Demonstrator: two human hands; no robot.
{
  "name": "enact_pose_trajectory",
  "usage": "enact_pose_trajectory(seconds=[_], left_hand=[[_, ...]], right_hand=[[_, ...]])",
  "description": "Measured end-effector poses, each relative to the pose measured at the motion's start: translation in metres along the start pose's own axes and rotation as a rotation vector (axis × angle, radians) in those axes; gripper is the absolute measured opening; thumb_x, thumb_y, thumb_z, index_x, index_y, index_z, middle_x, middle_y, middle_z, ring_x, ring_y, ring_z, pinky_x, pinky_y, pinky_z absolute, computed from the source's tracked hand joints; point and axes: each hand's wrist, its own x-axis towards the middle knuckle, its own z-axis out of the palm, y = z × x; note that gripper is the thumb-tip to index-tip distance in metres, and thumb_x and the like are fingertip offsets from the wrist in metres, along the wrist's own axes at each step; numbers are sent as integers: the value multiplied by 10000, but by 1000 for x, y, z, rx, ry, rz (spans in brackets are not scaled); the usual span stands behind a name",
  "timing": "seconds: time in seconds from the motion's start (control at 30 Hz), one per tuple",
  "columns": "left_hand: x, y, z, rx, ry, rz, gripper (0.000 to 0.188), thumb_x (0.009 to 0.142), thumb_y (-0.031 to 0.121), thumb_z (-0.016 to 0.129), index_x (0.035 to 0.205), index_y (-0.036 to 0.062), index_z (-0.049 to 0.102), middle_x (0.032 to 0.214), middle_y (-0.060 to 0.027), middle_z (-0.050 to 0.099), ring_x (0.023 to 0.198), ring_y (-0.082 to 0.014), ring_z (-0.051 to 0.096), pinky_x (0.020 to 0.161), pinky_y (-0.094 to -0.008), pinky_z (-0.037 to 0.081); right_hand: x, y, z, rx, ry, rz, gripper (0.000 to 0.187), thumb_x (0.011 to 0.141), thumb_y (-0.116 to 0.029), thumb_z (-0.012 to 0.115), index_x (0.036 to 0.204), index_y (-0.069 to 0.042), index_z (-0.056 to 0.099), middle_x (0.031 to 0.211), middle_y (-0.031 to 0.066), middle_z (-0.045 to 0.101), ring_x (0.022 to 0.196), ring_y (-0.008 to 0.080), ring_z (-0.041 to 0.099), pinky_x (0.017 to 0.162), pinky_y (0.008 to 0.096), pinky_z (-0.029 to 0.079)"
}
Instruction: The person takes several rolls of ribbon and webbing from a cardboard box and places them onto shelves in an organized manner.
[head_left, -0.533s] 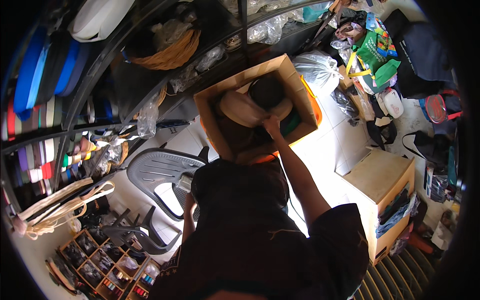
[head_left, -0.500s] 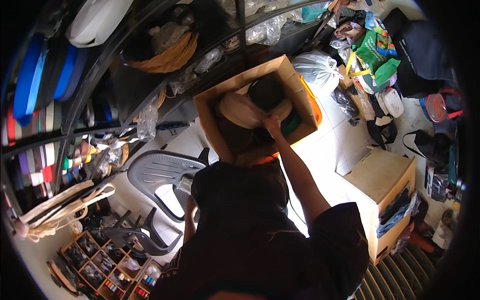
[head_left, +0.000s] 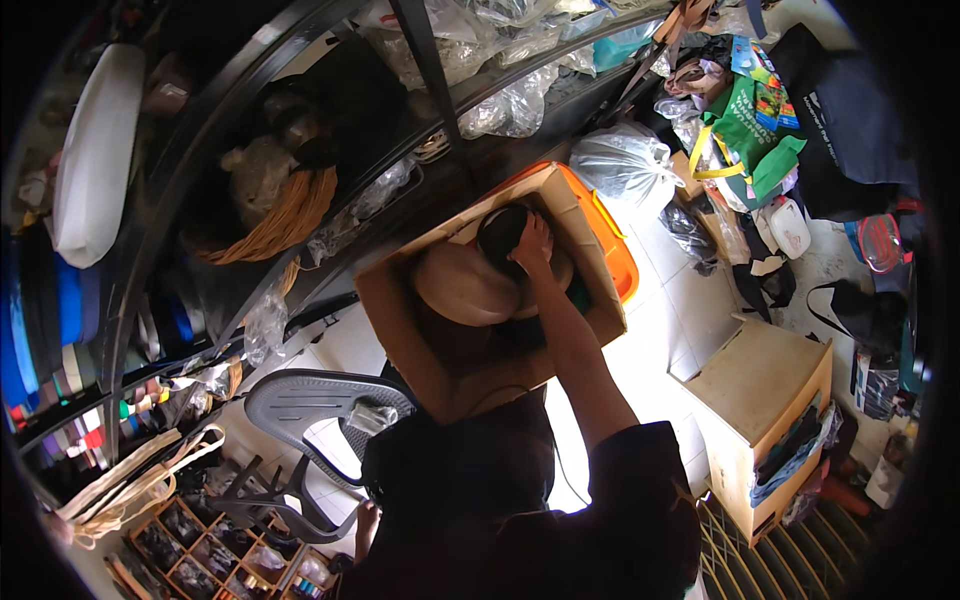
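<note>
My right hand [head_left: 533, 240] reaches into an open cardboard box [head_left: 393, 310], its fingers curled over the edge of a black round roll [head_left: 500, 232]. Just beside and below that roll lies a wide tan roll [head_left: 465, 285], smooth and pale, with more tan material partly covered by my forearm. The bottom of the box is in deep shadow, so what lies there is hard to make out. My left hand [head_left: 368, 525] hangs low at my side near the grey chair; its fingers are mostly hidden.
An orange bin [head_left: 615, 250] shows along the box's right side. The grey chair [head_left: 300, 400] stands to the left. Dark metal shelves [head_left: 430, 75] with plastic bags and a wicker basket [head_left: 290, 220] run along the far left. A wooden cabinet [head_left: 760, 375] stands at right.
My right hand has moved from the tan roll onto the black roll. The box now appears lower and further left in view. My left hand is lower in view.
</note>
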Motion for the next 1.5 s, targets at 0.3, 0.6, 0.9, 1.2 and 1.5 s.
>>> enact_pose_trajectory(seconds=[0.3,0.6,0.9,1.2,1.5], left_hand=[[-34,-17,-4,-26,-3,-140,208,920,121,479,1039,6,605,900,-129,641,738,-236,672,590,-361,585],[-6,13,-4,-104,35,-1,209,922,118,480,1052,6,601,896,-120,631,751,-228,669,601,-363,587],[40,183,-58,-304,290,857,251,962,206,555,1057,-22,599,926,-107,682,782,-169,665,637,-294,518],[-151,436,-4,-164,52,1444,729,799,335,761,1335,-16,413,1170,-165,587,1076,-240,591,917,-328,464],[-239,461,-72,-719,-53,1562,619,744,229,816,1219,-59,542,1094,-162,640,1006,-192,607,888,-306,487]], right_hand=[[26,-2,0,-288,13,-16,1232,447,-311,937,1451,-166,239,1404,77,371,1332,247,350,1029,471,373],[-2,21,-32,-45,238,-215,751,584,-236,863,1233,-151,496,1267,92,506,1242,297,454,975,492,404],[-116,27,-101,296,242,-390,364,644,-225,828,927,-69,659,926,133,665,890,337,641,777,437,498],[-234,-58,-206,1319,133,-537,330,672,27,818,967,15,672,858,9,666,756,81,579,662,244,463],[-276,-149,-284,1319,84,-477,377,833,-202,733,1107,39,638,957,47,687,813,101,627,694,258,497]])
